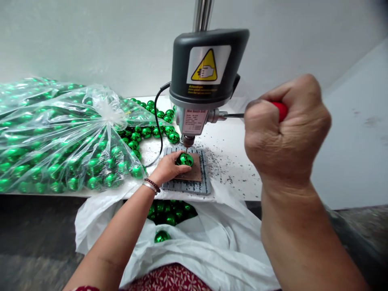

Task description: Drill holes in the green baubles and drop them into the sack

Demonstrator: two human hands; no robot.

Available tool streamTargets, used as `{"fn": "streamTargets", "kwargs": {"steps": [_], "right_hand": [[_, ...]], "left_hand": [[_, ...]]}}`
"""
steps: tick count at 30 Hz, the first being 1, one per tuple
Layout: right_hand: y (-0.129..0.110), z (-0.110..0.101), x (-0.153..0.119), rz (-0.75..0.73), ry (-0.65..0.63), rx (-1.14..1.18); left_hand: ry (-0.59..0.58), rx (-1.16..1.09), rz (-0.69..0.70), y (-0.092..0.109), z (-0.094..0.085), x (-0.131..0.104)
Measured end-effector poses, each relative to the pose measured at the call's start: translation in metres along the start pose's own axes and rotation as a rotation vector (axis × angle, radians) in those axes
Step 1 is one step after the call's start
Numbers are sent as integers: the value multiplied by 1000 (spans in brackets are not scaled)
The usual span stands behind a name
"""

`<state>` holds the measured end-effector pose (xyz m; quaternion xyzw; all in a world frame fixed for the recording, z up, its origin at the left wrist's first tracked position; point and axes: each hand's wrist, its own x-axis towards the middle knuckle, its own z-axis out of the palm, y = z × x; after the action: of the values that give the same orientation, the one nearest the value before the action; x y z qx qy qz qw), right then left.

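Observation:
My left hand (169, 166) grips a shiny green ball (185, 160) between thumb and fingers. The ball sits on a brown board (195, 171) over the grey base plate (206, 188) of a small bench drill (209, 64). Right above the ball is the drill bit (187, 149); whether it touches the ball or has entered it I cannot tell. My right hand (283, 133) is closed in a fist around the red knob (280, 111) of the drill's feed lever (235, 115), out to the right of the machine.
A clear plastic bag (110, 115) full of green balls lies at the left, with loose green balls (145, 132) beside it. Dark shavings (230, 169) litter the white table (242, 188). In front, a white sack (212, 242) holds more green balls. A black cable (156, 117) runs behind the drill.

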<state>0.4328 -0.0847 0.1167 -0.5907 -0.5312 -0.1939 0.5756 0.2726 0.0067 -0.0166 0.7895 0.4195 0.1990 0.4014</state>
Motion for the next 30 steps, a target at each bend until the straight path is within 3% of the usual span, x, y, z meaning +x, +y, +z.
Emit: {"fn": "streamTargets", "kwargs": {"steps": [26,30], "right_hand": [[26,19,-53,-159,225,-102],[32,21,-71,-210,204,-68]], "left_hand": [[21,-14,41,-2,2,-3],[30,-36,43,-2,1,-3]]}}
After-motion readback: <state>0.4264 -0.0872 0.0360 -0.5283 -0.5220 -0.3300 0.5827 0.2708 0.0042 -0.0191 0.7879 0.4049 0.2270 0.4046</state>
